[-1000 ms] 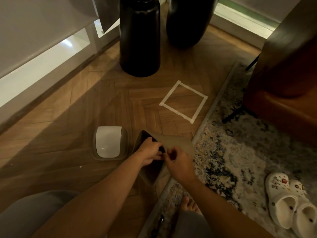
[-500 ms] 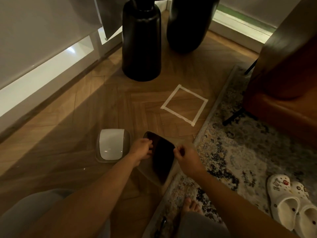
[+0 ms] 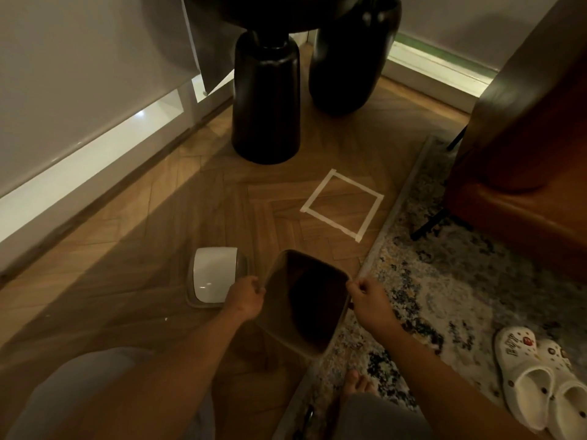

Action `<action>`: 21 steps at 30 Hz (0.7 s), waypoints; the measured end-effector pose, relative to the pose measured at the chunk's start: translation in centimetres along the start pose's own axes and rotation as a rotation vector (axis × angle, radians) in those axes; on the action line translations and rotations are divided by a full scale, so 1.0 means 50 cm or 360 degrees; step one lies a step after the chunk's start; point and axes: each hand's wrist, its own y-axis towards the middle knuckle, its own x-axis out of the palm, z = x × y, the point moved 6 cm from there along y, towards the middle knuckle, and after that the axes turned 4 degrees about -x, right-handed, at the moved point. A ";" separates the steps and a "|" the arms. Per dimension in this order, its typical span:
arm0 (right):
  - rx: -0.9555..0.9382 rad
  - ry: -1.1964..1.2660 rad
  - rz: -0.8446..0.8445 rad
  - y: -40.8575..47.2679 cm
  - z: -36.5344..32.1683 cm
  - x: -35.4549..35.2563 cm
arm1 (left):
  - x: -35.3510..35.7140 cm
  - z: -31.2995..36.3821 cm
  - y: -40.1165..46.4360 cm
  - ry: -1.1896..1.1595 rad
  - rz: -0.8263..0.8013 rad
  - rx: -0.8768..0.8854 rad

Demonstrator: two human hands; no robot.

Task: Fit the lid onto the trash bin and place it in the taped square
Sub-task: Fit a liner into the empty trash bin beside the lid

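Observation:
The trash bin (image 3: 306,300) is a small beige tub with a dark inside, held upright above the wooden floor with its open mouth facing me. My left hand (image 3: 246,296) grips its left rim and my right hand (image 3: 368,298) grips its right rim. The lid (image 3: 216,276), a beige frame with a white flap, lies flat on the floor just left of the bin, partly behind my left hand. The taped square (image 3: 343,203) of white tape is on the floor beyond the bin, a little to the right, with nothing inside it.
Two tall black vases (image 3: 266,96) stand behind the square. A patterned rug (image 3: 444,281) borders it on the right, with a brown leather armchair (image 3: 524,147) on it. White clogs (image 3: 536,376) lie at lower right. My bare foot (image 3: 357,384) is under the bin.
The bin has turned from lying on its side to mouth-up. My hands moved apart from its edge to opposite rims. My view tilted up and back.

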 end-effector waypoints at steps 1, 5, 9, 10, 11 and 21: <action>0.0038 0.0058 -0.0005 0.001 0.005 0.002 | 0.002 -0.005 0.001 0.0034 -0.0011 0.0026; 0.0152 0.0330 -0.0049 0.020 0.007 0.014 | -0.018 -0.010 0.014 -0.0118 0.0088 0.0060; 0.0139 0.0415 -0.0212 0.034 0.000 0.034 | -0.038 0.010 0.049 -0.0108 0.0105 0.0138; 0.0145 0.0438 -0.0245 0.037 0.003 0.041 | -0.043 0.017 0.060 -0.0094 0.0110 0.0152; 0.0163 0.0447 -0.0262 0.041 0.009 0.048 | -0.049 0.024 0.070 -0.0085 0.0120 0.0165; 0.0120 0.0592 -0.0210 0.133 0.032 0.094 | -0.091 0.122 0.186 -0.0200 0.0199 0.0280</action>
